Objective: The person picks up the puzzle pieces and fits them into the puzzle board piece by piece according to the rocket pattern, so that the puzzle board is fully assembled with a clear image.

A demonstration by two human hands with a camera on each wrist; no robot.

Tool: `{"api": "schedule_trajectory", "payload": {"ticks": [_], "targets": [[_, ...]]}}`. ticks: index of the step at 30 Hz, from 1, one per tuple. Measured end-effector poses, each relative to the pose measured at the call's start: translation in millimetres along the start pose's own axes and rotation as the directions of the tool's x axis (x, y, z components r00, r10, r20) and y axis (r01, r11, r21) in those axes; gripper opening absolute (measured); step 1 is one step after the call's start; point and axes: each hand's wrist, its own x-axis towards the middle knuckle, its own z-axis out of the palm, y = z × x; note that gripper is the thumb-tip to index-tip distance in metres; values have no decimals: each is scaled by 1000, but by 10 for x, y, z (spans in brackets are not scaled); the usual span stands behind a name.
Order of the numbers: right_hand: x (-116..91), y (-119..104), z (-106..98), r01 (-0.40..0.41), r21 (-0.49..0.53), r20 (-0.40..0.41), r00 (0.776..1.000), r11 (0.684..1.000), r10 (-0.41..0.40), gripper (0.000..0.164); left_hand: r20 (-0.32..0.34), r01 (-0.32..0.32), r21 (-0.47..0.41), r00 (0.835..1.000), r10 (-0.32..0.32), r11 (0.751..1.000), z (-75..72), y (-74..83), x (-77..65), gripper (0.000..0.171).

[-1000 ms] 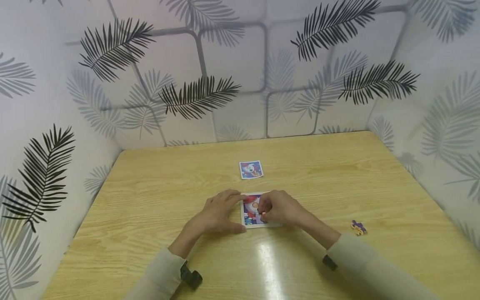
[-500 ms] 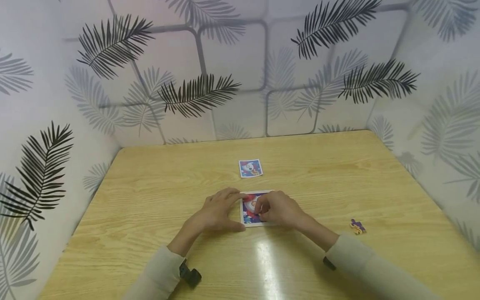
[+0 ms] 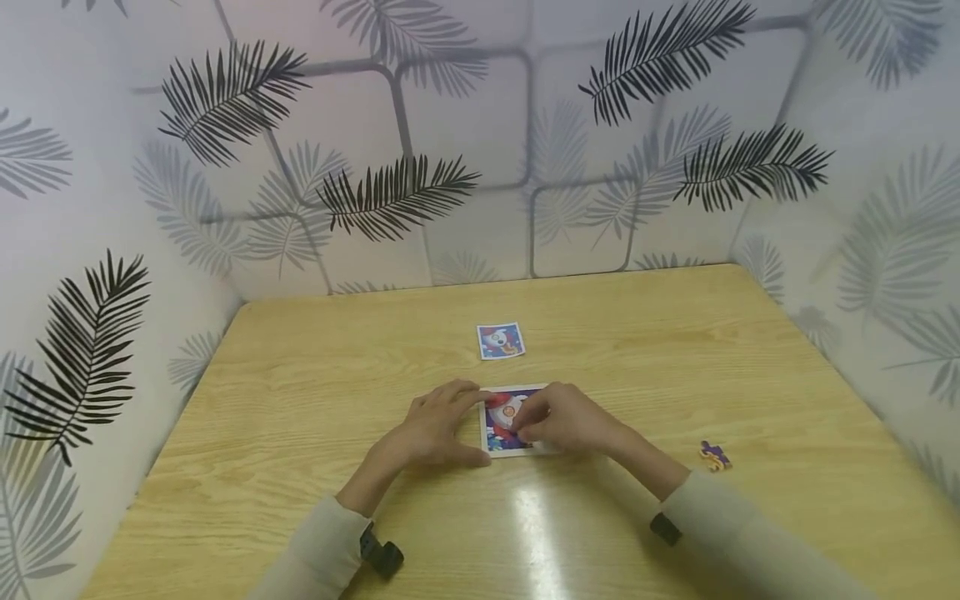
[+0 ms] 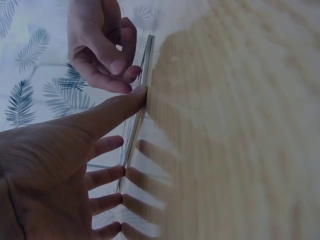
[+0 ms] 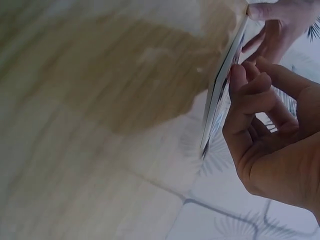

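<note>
A square jigsaw puzzle [image 3: 499, 437] with a white border lies on the table, printed with a white figure on purple and red. My left hand [image 3: 438, 425] steadies its left side, fingers spread, the thumb at the near corner and a fingertip on the upper border. Over the right half is my right hand [image 3: 566, 417], fingers curled and tips close together at the picture's surface. Those tips also show right at the board in the right wrist view, beside the thin puzzle edge [image 5: 220, 82]. Whether a piece sits between them I cannot tell.
Beyond the puzzle lies a small picture card [image 3: 501, 342] with a similar print. To the right, loose puzzle pieces [image 3: 714, 456], purple and orange, lie on the wooden table [image 3: 337, 358]. Leaf-patterned walls [image 3: 480, 225] stand behind and at both sides.
A pale piece showed at my right fingertips one second ago; now it is out of sight there. The right hand has shifted only slightly. My left hand stays in place.
</note>
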Motion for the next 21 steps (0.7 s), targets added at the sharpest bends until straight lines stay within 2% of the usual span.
{"api": "schedule_trajectory", "payload": {"ticks": [7, 12, 21], "targets": [[-72, 135, -155, 6, 145, 56, 998, 989, -14, 22, 0, 1, 5, 1000, -1, 1000, 0, 10, -2, 87], [-182, 223, -281, -57, 261, 74, 997, 964, 39, 33, -3, 9, 7, 1000, -9, 1000, -4, 12, 7, 86], [-408, 416, -481, -98, 330, 55, 995, 939, 84, 49, 1, 15, 15, 1000, -15, 1000, 10, 11, 8, 88]]}}
